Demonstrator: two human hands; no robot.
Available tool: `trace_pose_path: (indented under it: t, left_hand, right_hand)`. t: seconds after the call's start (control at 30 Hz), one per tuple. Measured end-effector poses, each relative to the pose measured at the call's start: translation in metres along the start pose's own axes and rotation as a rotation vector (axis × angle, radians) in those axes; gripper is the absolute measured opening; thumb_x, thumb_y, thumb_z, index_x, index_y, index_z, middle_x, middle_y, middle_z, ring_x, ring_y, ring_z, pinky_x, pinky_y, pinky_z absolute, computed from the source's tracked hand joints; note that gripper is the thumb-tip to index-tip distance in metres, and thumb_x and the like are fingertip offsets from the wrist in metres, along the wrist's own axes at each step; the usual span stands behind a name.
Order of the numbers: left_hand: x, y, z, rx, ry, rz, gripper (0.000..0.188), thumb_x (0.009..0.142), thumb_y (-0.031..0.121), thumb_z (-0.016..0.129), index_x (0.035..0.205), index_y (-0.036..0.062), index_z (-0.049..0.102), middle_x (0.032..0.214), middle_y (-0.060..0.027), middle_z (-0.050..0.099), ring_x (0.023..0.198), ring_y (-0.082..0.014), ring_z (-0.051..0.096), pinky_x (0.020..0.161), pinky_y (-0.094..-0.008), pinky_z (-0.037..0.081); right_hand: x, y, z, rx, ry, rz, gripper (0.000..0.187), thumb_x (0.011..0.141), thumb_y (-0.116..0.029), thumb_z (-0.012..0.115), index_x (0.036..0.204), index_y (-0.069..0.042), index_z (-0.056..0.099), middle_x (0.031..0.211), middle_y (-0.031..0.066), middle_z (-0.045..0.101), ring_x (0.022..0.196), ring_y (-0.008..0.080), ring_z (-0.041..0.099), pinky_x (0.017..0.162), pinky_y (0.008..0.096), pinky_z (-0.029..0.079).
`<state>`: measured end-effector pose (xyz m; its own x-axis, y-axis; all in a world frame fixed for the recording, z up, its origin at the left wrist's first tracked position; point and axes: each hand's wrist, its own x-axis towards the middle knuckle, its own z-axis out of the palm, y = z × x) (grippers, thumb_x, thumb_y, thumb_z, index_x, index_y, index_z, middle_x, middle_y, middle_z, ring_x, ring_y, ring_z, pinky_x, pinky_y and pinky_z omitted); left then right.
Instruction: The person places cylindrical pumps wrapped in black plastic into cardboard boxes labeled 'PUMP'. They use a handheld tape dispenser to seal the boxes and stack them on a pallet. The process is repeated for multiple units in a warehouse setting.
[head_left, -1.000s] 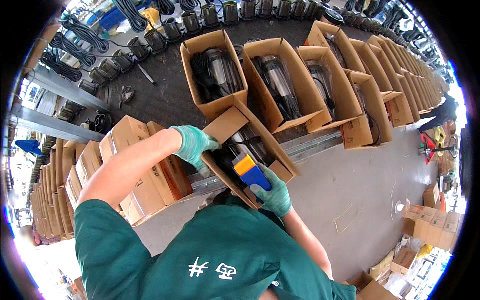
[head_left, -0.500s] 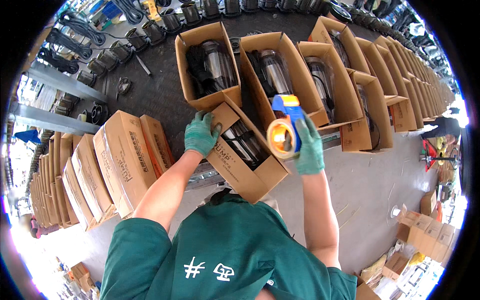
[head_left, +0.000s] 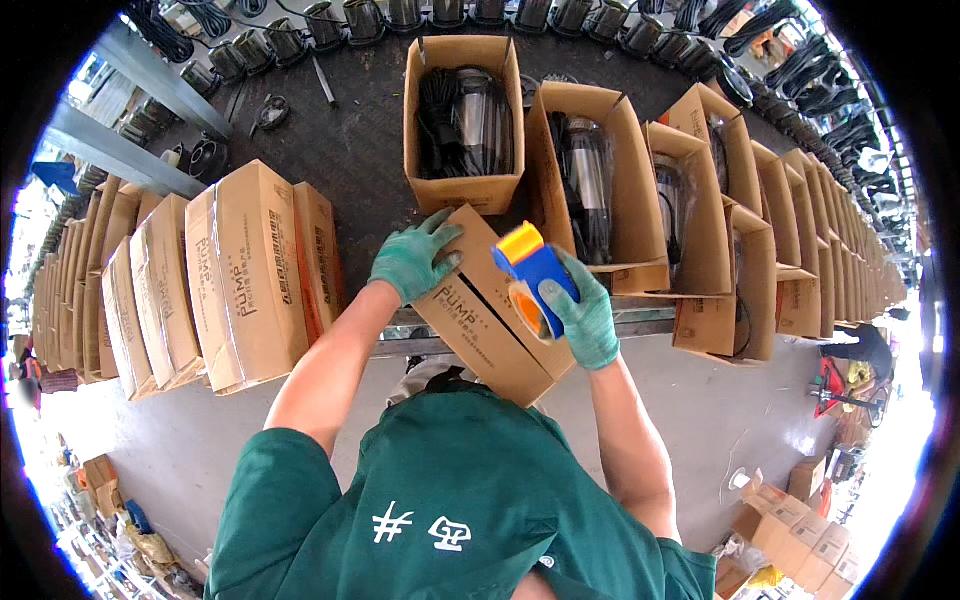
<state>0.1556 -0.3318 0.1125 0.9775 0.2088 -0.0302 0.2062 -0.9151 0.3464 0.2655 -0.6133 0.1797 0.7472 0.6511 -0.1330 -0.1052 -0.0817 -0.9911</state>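
Observation:
A brown cardboard box sits slanted at the table's front edge, just before my body. Its long top flaps are folded in, with a narrow dark gap between them. My left hand, in a green glove, grips the box's left end, thumb over the flap and fingers at the far corner. Wrapped in my gloved right hand is a blue tape dispenser with a yellow front part and an orange tape roll. The dispenser is over the right part of the box; whether it touches the cardboard I cannot tell.
Beyond the box stands an open carton holding a metal pump and black cable. More open cartons line the right side. Closed cartons stand in a row at left. Metal cylinders rim the dark table.
The box's flaps have come down over the metal parts that showed inside. My right hand has brought the tape dispenser left and tilted it over the box. The whole view has shifted.

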Motion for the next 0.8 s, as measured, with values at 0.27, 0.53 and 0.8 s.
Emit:
trace_pose_path:
  t: [0.27, 0.53, 0.8]
  left_hand:
    - [-0.016, 0.013, 0.015, -0.121, 0.106, 0.028, 0.027, 0.097, 0.03, 0.067, 0.116, 0.0147, 0.078, 0.153, -0.0111, 0.058, 0.104, -0.0338, 0.072, 0.093, -0.0479, 0.057]
    - [-0.009, 0.013, 0.018, -0.019, 0.129, 0.025, 0.03, 0.094, 0.024, 0.069, 0.119, 0.0105, 0.075, 0.146, -0.014, 0.063, 0.113, -0.0361, 0.07, 0.098, -0.0479, 0.055]
    - [-0.013, 0.001, 0.033, -0.141, 0.204, 0.096, 0.033, 0.099, 0.027, 0.066, 0.127, 0.012, 0.073, 0.138, -0.0118, 0.069, 0.12, -0.0338, 0.068, 0.1, -0.0476, 0.054]
  right_hand:
    - [0.074, 0.027, 0.023, -0.242, -0.028, -0.297, 0.073, 0.092, -0.034, 0.086, 0.15, -0.004, 0.055, 0.11, 0.0065, 0.073, 0.079, 0.0053, 0.065, 0.06, 0.0215, 0.054]
    - [0.067, 0.025, 0.036, -0.024, -0.111, -0.018, 0.065, 0.094, -0.028, 0.083, 0.148, -0.003, 0.058, 0.12, 0.007, 0.072, 0.09, 0.0095, 0.067, 0.073, 0.0242, 0.058]
    - [-0.002, -0.012, 0.014, 0.156, -0.183, 0.118, 0.069, 0.094, -0.026, 0.081, 0.151, 0.001, 0.052, 0.109, 0.0084, 0.073, 0.07, 0.0077, 0.065, 0.055, 0.0221, 0.053]
